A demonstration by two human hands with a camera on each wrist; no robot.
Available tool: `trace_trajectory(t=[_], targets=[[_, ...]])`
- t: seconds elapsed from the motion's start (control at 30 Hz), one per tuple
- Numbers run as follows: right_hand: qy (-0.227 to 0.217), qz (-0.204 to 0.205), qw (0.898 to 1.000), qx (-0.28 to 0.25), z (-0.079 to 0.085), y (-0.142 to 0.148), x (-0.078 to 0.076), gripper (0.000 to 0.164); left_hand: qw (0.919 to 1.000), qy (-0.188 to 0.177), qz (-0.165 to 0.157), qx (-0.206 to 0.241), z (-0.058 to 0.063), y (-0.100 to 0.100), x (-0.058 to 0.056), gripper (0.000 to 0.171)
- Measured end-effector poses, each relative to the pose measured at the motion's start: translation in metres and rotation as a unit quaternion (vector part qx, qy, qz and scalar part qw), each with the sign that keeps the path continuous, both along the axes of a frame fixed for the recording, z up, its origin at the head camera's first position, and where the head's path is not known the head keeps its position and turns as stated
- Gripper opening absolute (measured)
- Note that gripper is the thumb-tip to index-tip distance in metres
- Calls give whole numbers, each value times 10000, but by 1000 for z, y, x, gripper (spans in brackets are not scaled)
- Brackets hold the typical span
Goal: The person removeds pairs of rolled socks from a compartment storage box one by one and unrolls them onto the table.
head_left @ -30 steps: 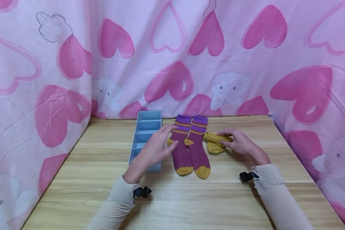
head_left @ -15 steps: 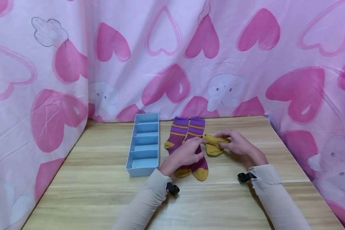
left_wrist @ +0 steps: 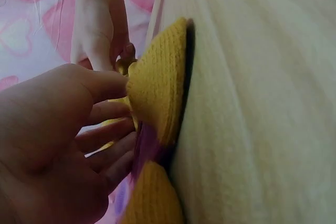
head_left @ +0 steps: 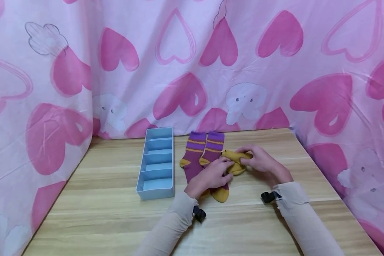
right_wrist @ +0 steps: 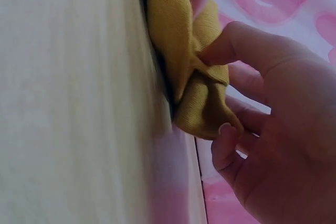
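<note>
A folded mustard-yellow sock [head_left: 238, 168] lies on the table at the right of a pair of striped socks. My right hand [head_left: 259, 160] pinches its right side, and the right wrist view shows the thumb and fingers on the knit [right_wrist: 202, 106]. My left hand [head_left: 212, 175] reaches over the striped pair, its fingertips right at the left edge of the yellow sock. Purple and maroon with yellow bands, heels and toes, the left striped sock [head_left: 193, 156] and the right striped sock [head_left: 215, 145] lie flat side by side. The left hand hides their middle parts.
Left of the socks stands a light-blue box [head_left: 155, 195] with several compartments in a row. The wooden table [head_left: 92, 213] ends at a pink heart-patterned curtain [head_left: 140, 99] behind and at both sides.
My left hand has moved right, from beside the box across the striped socks to the yellow sock. My right hand stays on the yellow sock. The head view has shifted slightly.
</note>
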State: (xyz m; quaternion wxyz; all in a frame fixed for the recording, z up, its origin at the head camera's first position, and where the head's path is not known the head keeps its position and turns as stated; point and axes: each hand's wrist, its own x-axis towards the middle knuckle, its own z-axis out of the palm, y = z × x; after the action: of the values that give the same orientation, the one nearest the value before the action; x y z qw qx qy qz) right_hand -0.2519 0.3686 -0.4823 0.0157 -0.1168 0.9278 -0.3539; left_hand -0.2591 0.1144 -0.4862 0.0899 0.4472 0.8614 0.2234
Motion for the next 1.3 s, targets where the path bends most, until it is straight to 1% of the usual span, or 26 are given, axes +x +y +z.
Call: trace_trajectory(t=[0.17,0.27,0.33,0.43,0.57,0.73,0.93,1.1,1.23,1.3], targets=[[-13,-77,9999,95,2,-2,0,30,9987,349,38,-378,2,2,5,51],[-149,-89,9998,78,4,-1,1,30,9975,513,3,-496,3,3,9,51],[-200,-85,9998,2,5,0,2,33,9962,683,11,-533,3,4,12,50],[-103,-30,9997,-197,5,3,1,34,9931,1007,61,-599,1,6,15,50],[46,-55,9996,-256,2,4,1,28,9893,1296,88,-669,-2,7,18,51],[-32,-191,9998,-24,3,1,2,20,9865,1409,86,-826,0,7,21,46],[-36,-148,9984,545,4,-2,-2,35,9880,1262,66,-884,4,10,22,42],[18,-218,9986,480,1,-7,-6,38,9877,1185,203,-996,7,12,26,43],[171,-251,9990,317,-1,-8,-6,47,9823,1449,249,-1156,6,17,30,44],[274,-280,9989,253,1,-9,-5,43,9784,1652,256,-1212,5,21,32,43]])
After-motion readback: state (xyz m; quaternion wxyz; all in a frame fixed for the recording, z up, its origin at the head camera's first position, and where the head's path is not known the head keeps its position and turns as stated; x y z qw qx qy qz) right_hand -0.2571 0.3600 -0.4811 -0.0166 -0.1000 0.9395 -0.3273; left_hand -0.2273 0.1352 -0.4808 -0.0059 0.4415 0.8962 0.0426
